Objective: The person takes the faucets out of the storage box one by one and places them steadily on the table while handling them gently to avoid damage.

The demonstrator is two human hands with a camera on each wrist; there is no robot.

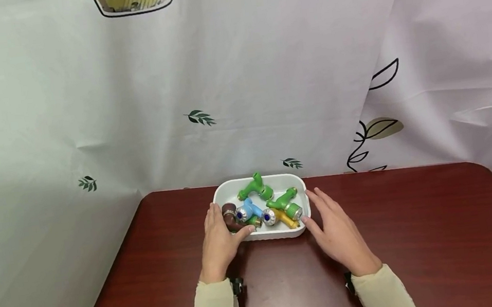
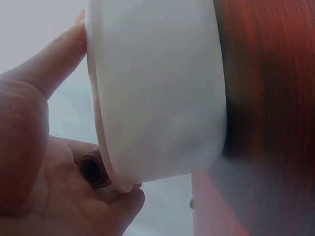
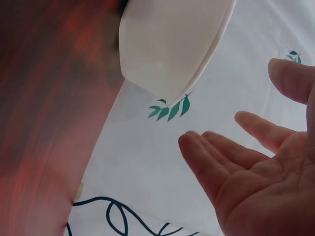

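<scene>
A white plastic tray [image 1: 280, 234] stands on the table between both hands. Inside it lie small tap-shaped plastic pieces: a blue one [image 1: 253, 207], a yellow one [image 1: 288, 220], a brown one [image 1: 230, 219] and several green ones [image 1: 255, 188]. My left hand [image 1: 218, 242] spans the tray's front left corner, its thumb along the front rim and its fingers at the left end. The left wrist view shows fingertips [image 2: 130, 191] touching the rim. At the right end is my right hand [image 1: 340, 234], its fingers spread; the right wrist view shows them apart from the tray wall [image 3: 167, 44].
The dark red-brown wooden table [image 1: 424, 233] extends to both sides of the tray. A pale curtain [image 1: 263, 68] with leaf prints hangs right behind the table's far edge, and another stretch runs along the left side. Dark wrist straps [image 1: 237, 286] sit at the sleeves.
</scene>
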